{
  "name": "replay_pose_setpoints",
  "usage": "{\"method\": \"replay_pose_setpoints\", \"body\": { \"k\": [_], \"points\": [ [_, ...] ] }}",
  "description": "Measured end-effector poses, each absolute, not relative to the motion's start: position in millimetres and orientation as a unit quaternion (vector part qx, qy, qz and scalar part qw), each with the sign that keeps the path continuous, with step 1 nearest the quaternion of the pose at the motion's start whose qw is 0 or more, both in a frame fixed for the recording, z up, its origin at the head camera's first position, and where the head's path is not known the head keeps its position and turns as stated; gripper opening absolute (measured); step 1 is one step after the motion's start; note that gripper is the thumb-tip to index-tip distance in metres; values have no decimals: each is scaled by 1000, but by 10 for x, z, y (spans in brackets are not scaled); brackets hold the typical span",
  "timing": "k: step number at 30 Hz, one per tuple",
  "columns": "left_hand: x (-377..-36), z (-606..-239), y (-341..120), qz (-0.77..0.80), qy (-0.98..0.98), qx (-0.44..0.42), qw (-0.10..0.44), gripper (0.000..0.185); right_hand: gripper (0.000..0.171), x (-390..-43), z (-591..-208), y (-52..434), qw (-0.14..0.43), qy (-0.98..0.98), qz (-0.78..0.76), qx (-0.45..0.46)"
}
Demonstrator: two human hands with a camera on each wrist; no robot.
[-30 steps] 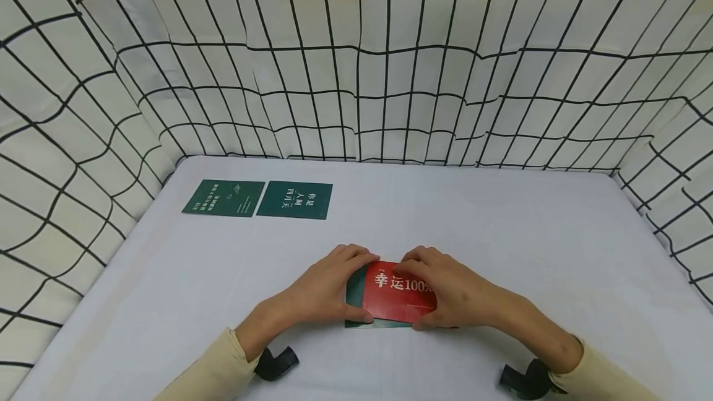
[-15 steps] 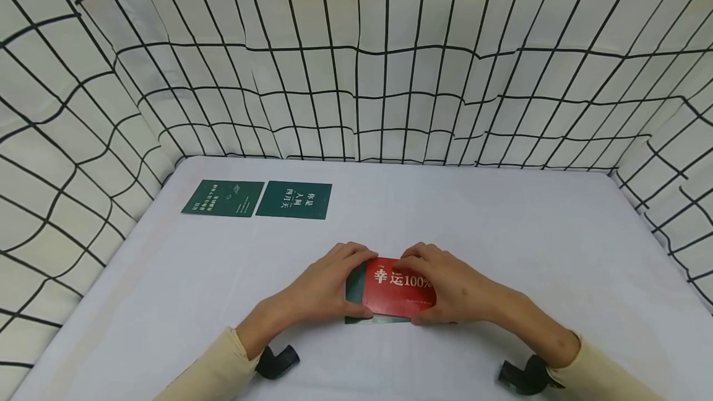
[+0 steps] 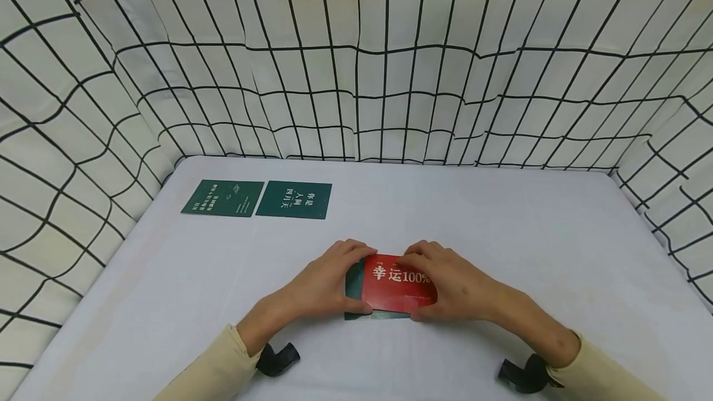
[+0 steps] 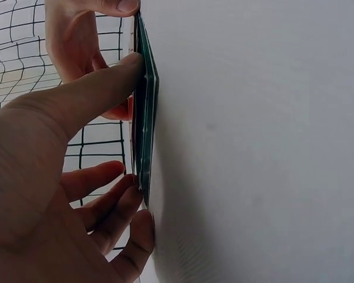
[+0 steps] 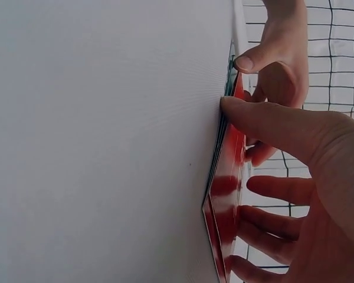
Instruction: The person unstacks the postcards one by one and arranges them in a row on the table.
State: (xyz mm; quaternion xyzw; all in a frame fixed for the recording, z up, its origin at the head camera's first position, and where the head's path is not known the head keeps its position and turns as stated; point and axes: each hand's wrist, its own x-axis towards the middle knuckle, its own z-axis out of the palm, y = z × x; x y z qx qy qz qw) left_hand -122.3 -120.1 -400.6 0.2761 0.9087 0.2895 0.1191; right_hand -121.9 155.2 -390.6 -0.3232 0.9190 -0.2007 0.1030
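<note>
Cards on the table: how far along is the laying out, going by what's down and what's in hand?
Two green cards lie flat side by side at the table's far left. In hand: the left hand and right hand both grip a small stack, red card on top, green beneath. That stack remains.

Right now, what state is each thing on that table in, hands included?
Red card: face up on top of the stack, held at both ends.
Green cards beneath: stacked flat, edges showing at the left.
Two green cards: lying flat side by side, untouched.
Left hand: gripping the stack's left end.
Right hand: gripping its right end.
</note>
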Motion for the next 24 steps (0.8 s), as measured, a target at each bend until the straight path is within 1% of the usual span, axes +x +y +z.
{"method": "replay_pose_setpoints", "body": {
  "k": [9,16,24],
  "points": [
    [-1244,-3976,-1196,290,910,265,132,93,87,-1217,-3892,1535,98,920,-193,-326],
    [-1249,-3942,-1195,296,906,270,134,93,90,-1232,-3861,1524,108,923,-197,-313],
    [-1264,-3903,-1133,282,915,269,105,96,89,-1251,-3819,1497,100,923,-215,-302]
  ]
}}
